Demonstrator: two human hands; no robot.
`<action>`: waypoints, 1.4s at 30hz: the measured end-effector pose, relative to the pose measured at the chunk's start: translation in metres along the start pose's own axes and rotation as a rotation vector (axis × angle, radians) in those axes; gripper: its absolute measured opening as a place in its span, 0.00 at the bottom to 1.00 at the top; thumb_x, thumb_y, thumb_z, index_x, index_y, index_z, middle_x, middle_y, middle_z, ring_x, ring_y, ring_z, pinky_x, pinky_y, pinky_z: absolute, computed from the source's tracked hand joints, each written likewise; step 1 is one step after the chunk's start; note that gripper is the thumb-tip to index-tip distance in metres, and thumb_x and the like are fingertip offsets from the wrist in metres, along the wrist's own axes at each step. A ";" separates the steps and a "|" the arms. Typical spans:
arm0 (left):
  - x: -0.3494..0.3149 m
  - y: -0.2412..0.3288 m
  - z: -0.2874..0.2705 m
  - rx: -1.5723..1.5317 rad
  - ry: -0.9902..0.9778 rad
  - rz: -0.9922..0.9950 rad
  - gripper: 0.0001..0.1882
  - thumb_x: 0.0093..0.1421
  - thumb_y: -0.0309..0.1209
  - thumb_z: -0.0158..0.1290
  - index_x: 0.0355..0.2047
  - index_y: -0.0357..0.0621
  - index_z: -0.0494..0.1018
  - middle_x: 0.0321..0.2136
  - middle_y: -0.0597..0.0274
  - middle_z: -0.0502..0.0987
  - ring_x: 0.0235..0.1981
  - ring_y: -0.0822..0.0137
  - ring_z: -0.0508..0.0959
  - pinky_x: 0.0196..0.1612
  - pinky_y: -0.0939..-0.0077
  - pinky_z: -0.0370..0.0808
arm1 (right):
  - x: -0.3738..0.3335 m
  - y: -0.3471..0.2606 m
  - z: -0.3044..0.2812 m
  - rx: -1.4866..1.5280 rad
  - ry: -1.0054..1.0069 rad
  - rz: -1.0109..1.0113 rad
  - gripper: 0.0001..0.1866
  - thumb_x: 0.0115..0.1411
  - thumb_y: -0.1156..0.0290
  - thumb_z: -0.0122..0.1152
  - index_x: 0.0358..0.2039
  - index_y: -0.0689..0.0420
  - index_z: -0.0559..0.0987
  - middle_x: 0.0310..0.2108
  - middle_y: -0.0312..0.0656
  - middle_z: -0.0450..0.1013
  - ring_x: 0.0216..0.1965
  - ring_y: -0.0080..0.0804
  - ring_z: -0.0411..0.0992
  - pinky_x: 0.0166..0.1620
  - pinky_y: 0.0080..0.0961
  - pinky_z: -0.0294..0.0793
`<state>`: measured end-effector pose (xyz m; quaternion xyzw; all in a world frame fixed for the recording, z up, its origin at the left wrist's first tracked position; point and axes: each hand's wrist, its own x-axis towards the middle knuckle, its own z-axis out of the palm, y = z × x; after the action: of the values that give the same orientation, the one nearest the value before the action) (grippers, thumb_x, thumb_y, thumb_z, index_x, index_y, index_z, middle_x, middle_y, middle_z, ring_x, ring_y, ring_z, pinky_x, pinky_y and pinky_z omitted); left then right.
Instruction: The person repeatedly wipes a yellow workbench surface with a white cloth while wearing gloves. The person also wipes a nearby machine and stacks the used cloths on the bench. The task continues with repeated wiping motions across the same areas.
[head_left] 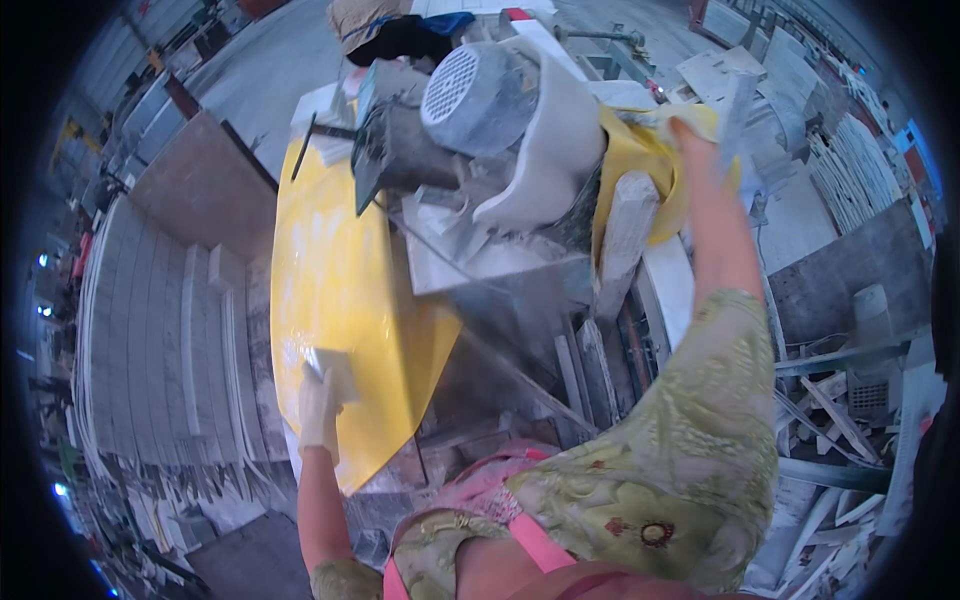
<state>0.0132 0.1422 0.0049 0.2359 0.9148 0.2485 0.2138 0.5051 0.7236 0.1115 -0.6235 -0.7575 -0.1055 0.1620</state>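
My left hand (319,412), in a whitish glove, holds a small pale square piece (336,372) low over the wet yellow sheet (335,250), which drapes down at the left of a machine. Its fingers close on the piece's near edge. Between my arms stands the dusty machine, with a round motor (478,98) under a perforated cover and a curved white guard (560,150). My right arm stretches past it, and the gloved right hand (690,122) is at a second yellow sheet (625,150) on the machine's right. Blur hides the right fingers.
Grey slabs (150,330) stand stacked on edge at the left, beside a brownish panel (205,180). A whitish block (630,225) leans right of the machine. Thin strips (855,170) lie in a pile at the far right, with broken offcuts (835,415) lower down beside green metal bars (840,470).
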 end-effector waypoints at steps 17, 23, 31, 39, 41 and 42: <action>-0.010 0.010 -0.005 0.081 -0.043 0.148 0.25 0.67 0.44 0.44 0.54 0.34 0.64 0.41 0.33 0.81 0.44 0.38 0.81 0.50 0.49 0.75 | -0.403 -0.377 -0.118 1.712 -0.848 0.247 0.12 0.67 0.63 0.61 0.42 0.58 0.77 0.21 0.34 0.67 0.11 0.24 0.64 0.12 0.28 0.70; -0.005 0.010 -0.007 0.027 -0.072 0.139 0.24 0.67 0.40 0.43 0.53 0.32 0.64 0.39 0.35 0.81 0.42 0.40 0.82 0.49 0.52 0.76 | -0.417 -0.472 -0.081 1.860 -0.839 0.248 0.15 0.67 0.60 0.63 0.43 0.59 0.73 0.22 0.35 0.67 0.12 0.24 0.65 0.16 0.29 0.74; -0.013 0.014 -0.013 -0.086 -0.149 0.132 0.40 0.71 0.62 0.32 0.52 0.29 0.65 0.43 0.33 0.80 0.47 0.41 0.81 0.50 0.53 0.75 | -0.411 -0.502 -0.086 1.945 -0.843 0.321 0.17 0.67 0.59 0.63 0.42 0.60 0.73 0.23 0.37 0.68 0.14 0.26 0.68 0.18 0.30 0.76; -0.006 0.010 -0.006 0.098 -0.123 0.267 0.35 0.73 0.54 0.34 0.56 0.28 0.62 0.43 0.32 0.79 0.48 0.41 0.80 0.49 0.52 0.74 | -0.411 -0.506 -0.084 2.026 -0.790 0.365 0.17 0.67 0.60 0.63 0.42 0.60 0.71 0.22 0.38 0.67 0.12 0.27 0.66 0.16 0.29 0.72; -0.004 0.007 -0.002 0.004 -0.137 0.193 0.31 0.72 0.49 0.36 0.59 0.30 0.60 0.43 0.32 0.79 0.48 0.41 0.80 0.48 0.52 0.75 | -0.412 -0.506 -0.085 2.028 -0.802 0.354 0.17 0.67 0.60 0.62 0.42 0.60 0.69 0.21 0.38 0.67 0.11 0.27 0.65 0.16 0.28 0.71; -0.003 0.006 0.000 -0.044 -0.143 0.158 0.30 0.72 0.47 0.37 0.61 0.31 0.59 0.43 0.31 0.79 0.48 0.41 0.80 0.48 0.52 0.75 | -0.413 -0.505 -0.086 2.017 -0.801 0.344 0.17 0.67 0.60 0.62 0.42 0.59 0.69 0.21 0.38 0.67 0.11 0.27 0.65 0.16 0.28 0.71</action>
<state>0.0174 0.1457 0.0091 0.3196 0.8701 0.2671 0.2636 0.0901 0.2158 0.0564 -0.2910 -0.3966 0.7962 0.3521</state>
